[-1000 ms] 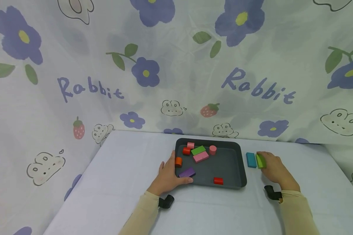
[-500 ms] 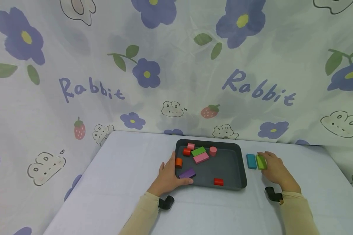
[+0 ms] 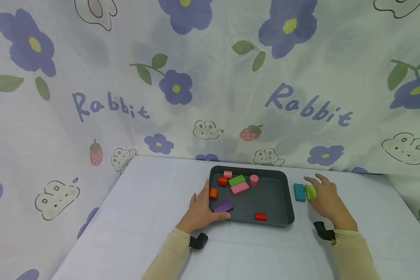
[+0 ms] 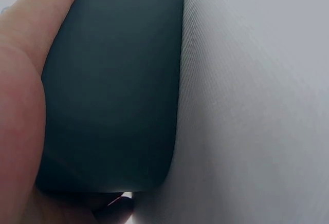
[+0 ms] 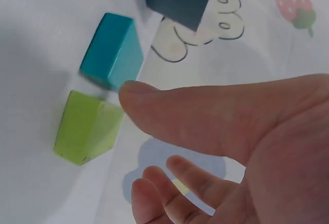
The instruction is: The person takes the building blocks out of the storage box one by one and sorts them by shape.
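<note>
A dark grey tray (image 3: pixel 274 196) lies on the table. My left hand (image 3: pixel 199 213) rests at its front left corner, fingers straight along the left side and thumb extended over the front rim. In the left wrist view the tray's dark outer wall (image 4: pixel 113 80) fills the middle, beside the hand. To the right of the tray, a blue block (image 3: pixel 299 192) and a lime green block (image 3: pixel 310 192) stand side by side. My right hand (image 3: pixel 328 200) hovers beside the green one, thumb and fingers spread apart with nothing between them. The right wrist view shows both blocks past the thumb (image 5: pixel 195 116).
Inside the tray are a purple block (image 3: pixel 223 206), a pink block (image 3: pixel 239 188), a green block (image 3: pixel 237 180), an orange cylinder (image 3: pixel 213 193), a pink cylinder (image 3: pixel 254 180) and several other small pieces. A printed cloth (image 3: pixel 210 97) hangs behind the white table (image 3: pixel 259 252).
My right hand's fingers have lifted off the lime green block and spread, leaving it next to the blue one. The left hand stays at the tray's corner.
</note>
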`<state>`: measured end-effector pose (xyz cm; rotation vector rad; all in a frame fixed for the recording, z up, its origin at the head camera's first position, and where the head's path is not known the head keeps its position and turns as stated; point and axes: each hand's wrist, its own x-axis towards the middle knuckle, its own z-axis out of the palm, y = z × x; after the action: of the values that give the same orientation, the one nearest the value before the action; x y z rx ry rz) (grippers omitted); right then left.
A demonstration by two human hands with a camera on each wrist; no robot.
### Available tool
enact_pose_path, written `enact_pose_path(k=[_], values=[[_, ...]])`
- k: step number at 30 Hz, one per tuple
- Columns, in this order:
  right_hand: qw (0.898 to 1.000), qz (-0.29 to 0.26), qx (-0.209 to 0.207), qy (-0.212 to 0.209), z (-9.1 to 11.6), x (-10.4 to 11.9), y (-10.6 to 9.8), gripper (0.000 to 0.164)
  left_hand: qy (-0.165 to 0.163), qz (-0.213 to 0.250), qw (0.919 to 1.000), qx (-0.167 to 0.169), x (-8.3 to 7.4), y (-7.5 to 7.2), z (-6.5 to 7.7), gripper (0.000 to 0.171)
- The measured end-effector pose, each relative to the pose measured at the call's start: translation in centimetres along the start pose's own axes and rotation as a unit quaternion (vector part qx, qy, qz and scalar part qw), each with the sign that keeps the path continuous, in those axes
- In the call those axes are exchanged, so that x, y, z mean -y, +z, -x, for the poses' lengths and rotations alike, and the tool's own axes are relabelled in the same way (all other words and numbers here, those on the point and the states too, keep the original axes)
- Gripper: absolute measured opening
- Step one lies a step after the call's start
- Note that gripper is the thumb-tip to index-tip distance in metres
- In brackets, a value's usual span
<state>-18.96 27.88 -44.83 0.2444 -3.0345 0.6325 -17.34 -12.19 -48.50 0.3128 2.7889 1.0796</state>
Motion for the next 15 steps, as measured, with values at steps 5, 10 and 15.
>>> enact_pose_path(k=[5, 10, 15], values=[[1.000, -0.013, -0.008, -0.016, 0.1, 0.7, 0.0, 0.068, -0.001, 0.002, 1.0000, 0.006, 0.1, 0.1, 0.0, 0.133], [0.999, -0.020, -0.023, -0.027, 0.1, 1.6, -0.2, 0.067, -0.001, 0.006, 1.0000, 0.001, 0.0, 0.0, 0.0, 0.132], [0.999, -0.031, -0.033, -0.023, 0.1, 2.7, 0.0, 0.060, -0.001, 0.002, 1.0000, 0.002, 0.0, 0.0, -0.1, 0.133]])
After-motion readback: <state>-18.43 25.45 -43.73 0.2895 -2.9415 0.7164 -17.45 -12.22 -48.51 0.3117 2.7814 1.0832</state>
